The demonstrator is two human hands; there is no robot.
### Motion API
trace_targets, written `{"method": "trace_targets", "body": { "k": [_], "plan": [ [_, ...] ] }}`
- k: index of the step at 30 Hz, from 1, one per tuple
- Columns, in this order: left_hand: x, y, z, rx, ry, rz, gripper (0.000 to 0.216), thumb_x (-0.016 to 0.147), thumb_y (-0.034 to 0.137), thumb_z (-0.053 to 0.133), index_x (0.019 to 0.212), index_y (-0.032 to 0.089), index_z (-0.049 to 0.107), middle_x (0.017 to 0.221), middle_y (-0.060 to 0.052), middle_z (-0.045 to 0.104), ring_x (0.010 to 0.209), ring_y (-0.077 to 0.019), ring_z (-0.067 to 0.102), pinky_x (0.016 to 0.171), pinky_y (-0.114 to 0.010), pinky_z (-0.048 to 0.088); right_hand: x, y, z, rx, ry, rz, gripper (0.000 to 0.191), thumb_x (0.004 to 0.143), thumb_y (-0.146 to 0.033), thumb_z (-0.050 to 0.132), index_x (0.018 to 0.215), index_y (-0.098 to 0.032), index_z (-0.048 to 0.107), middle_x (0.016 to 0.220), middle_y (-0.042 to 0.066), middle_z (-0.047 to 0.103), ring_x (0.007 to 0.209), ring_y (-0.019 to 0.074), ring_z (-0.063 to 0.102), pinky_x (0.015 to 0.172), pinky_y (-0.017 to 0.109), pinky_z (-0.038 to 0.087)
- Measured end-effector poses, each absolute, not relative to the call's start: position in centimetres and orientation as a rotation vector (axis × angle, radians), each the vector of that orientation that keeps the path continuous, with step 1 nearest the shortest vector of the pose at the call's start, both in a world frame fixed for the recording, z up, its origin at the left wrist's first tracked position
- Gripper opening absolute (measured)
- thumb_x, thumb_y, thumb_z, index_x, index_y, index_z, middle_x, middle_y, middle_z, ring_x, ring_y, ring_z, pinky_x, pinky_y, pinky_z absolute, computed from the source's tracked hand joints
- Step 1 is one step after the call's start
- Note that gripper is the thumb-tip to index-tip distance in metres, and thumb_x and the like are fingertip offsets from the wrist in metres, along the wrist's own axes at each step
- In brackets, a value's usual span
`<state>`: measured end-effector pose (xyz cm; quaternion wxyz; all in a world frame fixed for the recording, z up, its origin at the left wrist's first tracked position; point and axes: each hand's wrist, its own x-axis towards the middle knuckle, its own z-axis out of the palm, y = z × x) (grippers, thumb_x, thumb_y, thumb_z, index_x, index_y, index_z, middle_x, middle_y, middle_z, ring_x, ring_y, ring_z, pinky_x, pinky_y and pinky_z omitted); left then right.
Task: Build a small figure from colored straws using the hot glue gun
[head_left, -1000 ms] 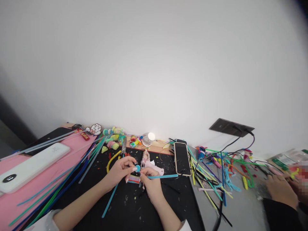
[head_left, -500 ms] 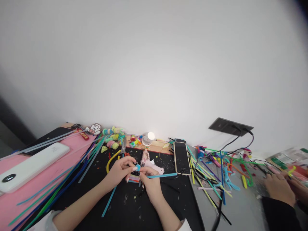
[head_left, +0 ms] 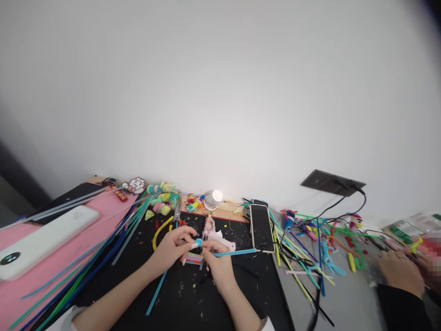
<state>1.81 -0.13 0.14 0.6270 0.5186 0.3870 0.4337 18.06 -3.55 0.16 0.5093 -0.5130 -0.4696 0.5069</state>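
Over the black mat (head_left: 179, 299), my left hand (head_left: 174, 250) pinches a small blue coil (head_left: 199, 242) that looks wound from pipe cleaner. My right hand (head_left: 218, 266) meets it from the other side, its thumb and finger closed on a light blue pipe cleaner (head_left: 237, 252) whose free length points right. Something small and dark shows just below the coil, too small to name. Under the fingers lies a stack of coloured strips (head_left: 193, 259), partly hidden. A pink glue gun (head_left: 223, 243) lies right behind my hands.
Scissors (head_left: 177, 209) and a bent yellow pipe cleaner (head_left: 157, 234) lie behind my left hand. A lamp (head_left: 213, 198) shines by the wall. A phone (head_left: 262, 228) lies right, a white power bank (head_left: 48, 241) left. At far right a co-worker's hand (head_left: 401, 271) is busy.
My fingers have shifted slightly around the blue coil, which is now turned and more covered. The view has moved a little; both hands keep their hold.
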Motion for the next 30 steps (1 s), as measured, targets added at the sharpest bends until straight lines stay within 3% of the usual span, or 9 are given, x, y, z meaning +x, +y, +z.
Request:
{"method": "trace_targets", "body": {
  "k": [14, 21, 30],
  "plan": [
    [1.96, -0.1, 0.11, 1.216, 0.914, 1.001, 0.031, 0.068, 0.034, 0.074, 0.088, 0.017, 0.059, 0.062, 0.005, 0.061, 0.037, -0.0083, 0.052, 0.04, -0.021, 0.043, 18.01, -3.51, 0.82, -1.209, -1.187, 1.159, 0.018, 0.066, -0.03, 0.073, 0.059, -0.017, 0.065, 0.047, -0.005, 0.053, 0.045, 0.0088, 0.042, 0.046, 0.021, 0.038],
    [1.22, -0.15, 0.12, 1.383, 0.93, 0.935, 0.027, 0.075, 0.031, 0.07, 0.097, 0.018, 0.063, 0.09, -0.002, 0.065, 0.047, -0.0079, 0.056, 0.048, -0.023, 0.044, 18.02, -3.53, 0.65, -1.213, -1.234, 1.123, 0.012, 0.068, -0.026, 0.069, 0.06, -0.017, 0.067, 0.047, -0.006, 0.05, 0.045, 0.0085, 0.04, 0.046, 0.021, 0.034],
    [1.14, -0.15, 0.49, 1.374, 0.899, 0.914, 0.028, 0.076, 0.027, 0.068, 0.102, 0.018, 0.062, 0.091, -0.003, 0.067, 0.05, -0.009, 0.058, 0.05, -0.022, 0.044, 18.27, -3.5, 0.82, -1.251, -1.231, 1.081, 0.015, 0.072, -0.026, 0.065, 0.061, -0.017, 0.064, 0.05, -0.005, 0.051, 0.046, 0.0092, 0.04, 0.047, 0.022, 0.033]
  ]
}}
